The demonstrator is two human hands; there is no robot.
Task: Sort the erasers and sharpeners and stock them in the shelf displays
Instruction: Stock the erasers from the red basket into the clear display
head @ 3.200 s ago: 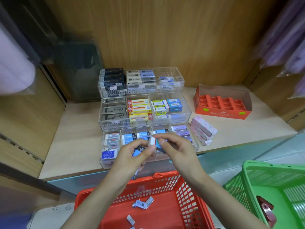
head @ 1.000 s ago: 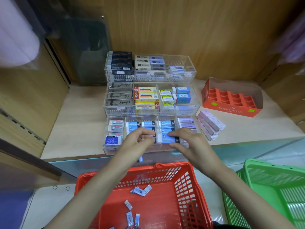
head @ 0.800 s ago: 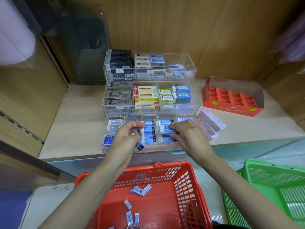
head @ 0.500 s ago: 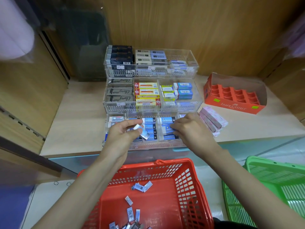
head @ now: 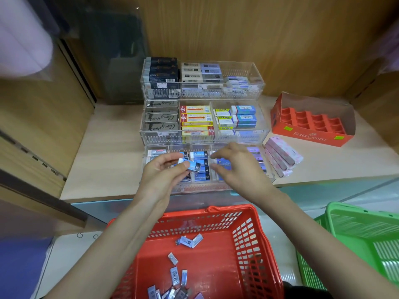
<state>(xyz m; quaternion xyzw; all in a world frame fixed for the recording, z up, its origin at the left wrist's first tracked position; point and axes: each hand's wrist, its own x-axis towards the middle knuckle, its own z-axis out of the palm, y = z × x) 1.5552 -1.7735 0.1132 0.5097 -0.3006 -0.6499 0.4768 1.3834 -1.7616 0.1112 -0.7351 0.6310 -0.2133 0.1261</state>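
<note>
Head view: my left hand (head: 162, 173) pinches a blue eraser (head: 193, 165) in its fingers (head: 170, 157) over the near row of the display (head: 194, 187). My right hand (head: 237, 169) hovers beside it, slack and empty. I judge this the stocking step: next, slot it among the matching blues. More wait in the red basket (head: 216, 210).

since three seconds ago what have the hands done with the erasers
The hands, then together on a bunch of erasers, have parted. The left hand now pinches one blue eraser; the right hand has moved right, spread over the front tier's blue rows. The red basket, green basket and orange box stayed put.
</note>
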